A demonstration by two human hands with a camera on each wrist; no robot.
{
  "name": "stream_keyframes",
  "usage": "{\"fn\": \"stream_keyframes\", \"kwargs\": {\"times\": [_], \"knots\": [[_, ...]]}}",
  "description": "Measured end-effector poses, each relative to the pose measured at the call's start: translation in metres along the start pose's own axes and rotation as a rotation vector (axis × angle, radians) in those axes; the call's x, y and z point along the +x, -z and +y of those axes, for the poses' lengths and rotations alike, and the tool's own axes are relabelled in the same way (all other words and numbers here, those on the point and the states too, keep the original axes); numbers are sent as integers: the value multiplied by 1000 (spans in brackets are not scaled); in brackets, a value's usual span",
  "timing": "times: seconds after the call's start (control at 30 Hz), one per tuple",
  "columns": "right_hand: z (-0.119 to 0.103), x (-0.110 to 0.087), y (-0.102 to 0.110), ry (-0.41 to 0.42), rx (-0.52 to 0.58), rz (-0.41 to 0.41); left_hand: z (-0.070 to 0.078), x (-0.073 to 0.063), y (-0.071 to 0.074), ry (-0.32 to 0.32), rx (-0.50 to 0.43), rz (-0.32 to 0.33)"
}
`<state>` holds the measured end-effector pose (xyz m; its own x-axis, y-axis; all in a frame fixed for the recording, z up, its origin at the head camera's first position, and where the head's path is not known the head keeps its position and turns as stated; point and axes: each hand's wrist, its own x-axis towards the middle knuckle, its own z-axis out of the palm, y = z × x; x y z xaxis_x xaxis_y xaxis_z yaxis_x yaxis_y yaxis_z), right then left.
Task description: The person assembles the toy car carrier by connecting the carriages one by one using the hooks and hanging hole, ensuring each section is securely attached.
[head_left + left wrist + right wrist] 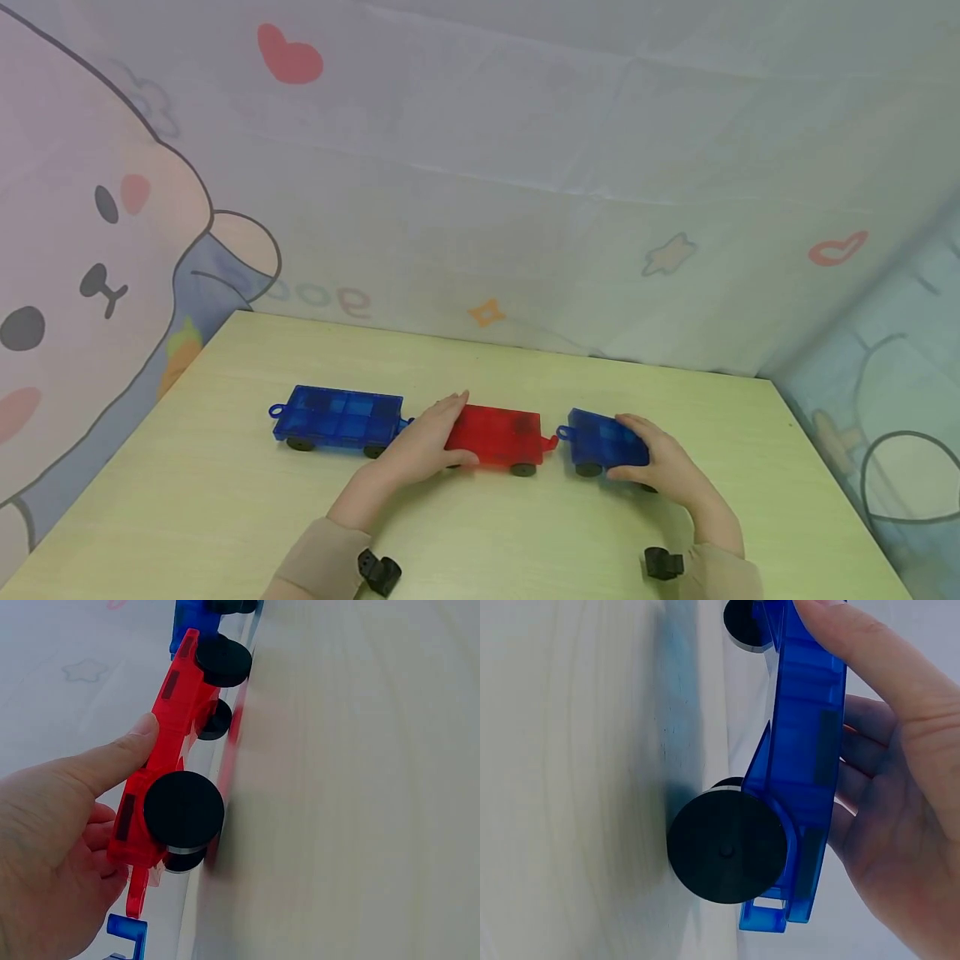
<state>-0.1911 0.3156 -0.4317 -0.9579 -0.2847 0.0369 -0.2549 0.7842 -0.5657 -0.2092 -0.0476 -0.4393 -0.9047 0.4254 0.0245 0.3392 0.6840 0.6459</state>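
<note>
A see-through red toy train car (498,435) with black wheels stands mid-table. My left hand (423,442) grips it across the left part, thumb on the near side, as the left wrist view also shows (169,742). To its right is a blue toy train car (600,442), held by my right hand (667,462) between thumb and fingers around its right part. The red car's hook (551,443) lies close to this blue car's ring (565,433). Left of the red car stands another blue car (343,417); my left hand hides most of their coupling.
The pale wooden table (225,517) ends at a cloth backdrop (487,167) with printed hearts, stars and a cartoon animal. Small black mounts (381,573) are on both wrists. The left blue car has a ring (277,411) at its outer end.
</note>
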Motion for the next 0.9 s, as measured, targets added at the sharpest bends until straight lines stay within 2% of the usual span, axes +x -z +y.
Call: {"fn": "stream_keyframes", "kwargs": {"times": [0.4, 0.9], "knots": [[-5, 1, 0, -30, -8, -38, -1, 1, 0, 1, 12, -5], [-9, 2, -1, -27, -27, -52, -1, 1, 0, -4, 21, -1]]}}
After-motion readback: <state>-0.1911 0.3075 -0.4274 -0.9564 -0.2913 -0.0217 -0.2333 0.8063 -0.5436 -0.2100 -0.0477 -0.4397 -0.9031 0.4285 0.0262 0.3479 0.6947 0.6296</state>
